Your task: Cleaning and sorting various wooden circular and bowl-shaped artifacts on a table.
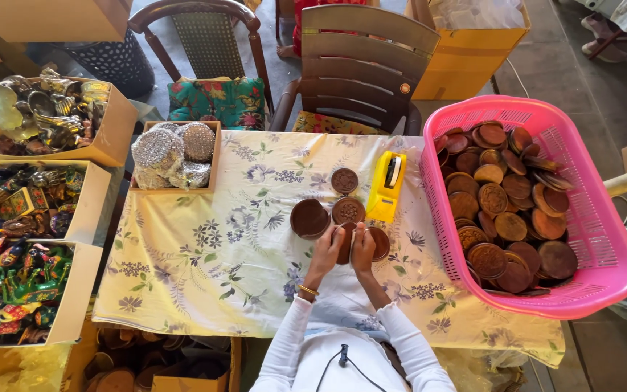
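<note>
**Brown discs at the floral table**

Floral tablecloth [205, 254], pink basket [604, 239] of brown discs on our right. Both our left hand [326, 250] and right hand [363, 248] clasp one upright brown disc [345, 243] near the table's middle (yellow tape dispenser [386, 185] just beyond). We judge steady, even pressure from both sides best.

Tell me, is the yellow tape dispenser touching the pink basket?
Apart. The head view shows a strip of flowered tablecloth between the yellow tape dispenser and the pink basket; the dispenser stands left of the basket's rim.
</note>
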